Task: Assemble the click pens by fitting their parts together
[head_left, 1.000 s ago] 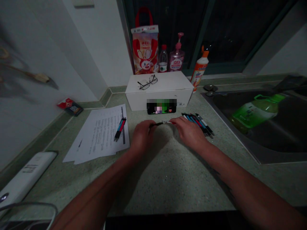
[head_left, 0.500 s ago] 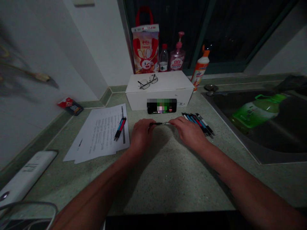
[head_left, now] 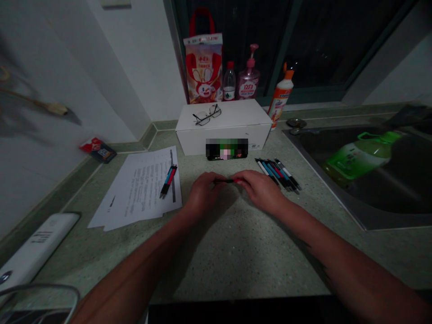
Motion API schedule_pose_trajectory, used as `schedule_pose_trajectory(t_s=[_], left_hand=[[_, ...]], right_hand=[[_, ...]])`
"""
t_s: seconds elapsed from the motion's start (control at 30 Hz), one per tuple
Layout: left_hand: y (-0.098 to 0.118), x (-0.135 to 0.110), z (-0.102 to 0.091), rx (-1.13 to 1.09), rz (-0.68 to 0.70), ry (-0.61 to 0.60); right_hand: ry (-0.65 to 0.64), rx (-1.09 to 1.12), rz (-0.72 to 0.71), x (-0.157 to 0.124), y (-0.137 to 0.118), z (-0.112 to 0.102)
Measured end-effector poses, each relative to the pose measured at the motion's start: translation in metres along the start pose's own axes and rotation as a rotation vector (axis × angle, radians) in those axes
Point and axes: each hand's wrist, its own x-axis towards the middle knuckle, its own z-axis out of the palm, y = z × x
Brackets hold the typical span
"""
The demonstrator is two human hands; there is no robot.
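Observation:
My left hand [head_left: 203, 194] and my right hand [head_left: 259, 189] meet over the green counter [head_left: 236, 252], each pinching one end of a black and red pen [head_left: 227, 181] held level between them. Both hands have their fingers curled shut on it. Just right of my right hand lies a row of several pens [head_left: 277, 173]. Two more pens [head_left: 168, 180] rest on printed papers [head_left: 141, 189] to the left of my left hand.
Behind the hands a phone [head_left: 227, 149] leans on a white box [head_left: 222, 126] with glasses [head_left: 206, 114] on top. Bottles [head_left: 248, 81] and a red bag [head_left: 203, 67] stand at the back. A sink [head_left: 371, 175] with a green bottle [head_left: 357, 155] is right. A white device [head_left: 37, 249] lies left.
My two hands have come closer together. The gap with the thin metal piece between the pen parts has closed, and a red part now shows at my right fingers.

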Motion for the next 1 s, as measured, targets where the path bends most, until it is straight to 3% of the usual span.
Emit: schedule_pose_trajectory(t_s=[0.27, 0.53, 1.0], left_hand=[[-0.009, 0.002, 0.002, -0.021, 0.091, 0.032], [-0.001, 0.004, -0.001, -0.087, -0.138, -0.030], [-0.002, 0.006, 0.000, -0.264, -0.158, -0.043]], right_hand=[[-0.075, 0.146, 0.036, 0.000, -0.002, -0.002], [-0.036, 0.165, -0.045, 0.001, 0.002, 0.000], [-0.033, 0.156, 0.013, 0.001, 0.000, -0.001]])
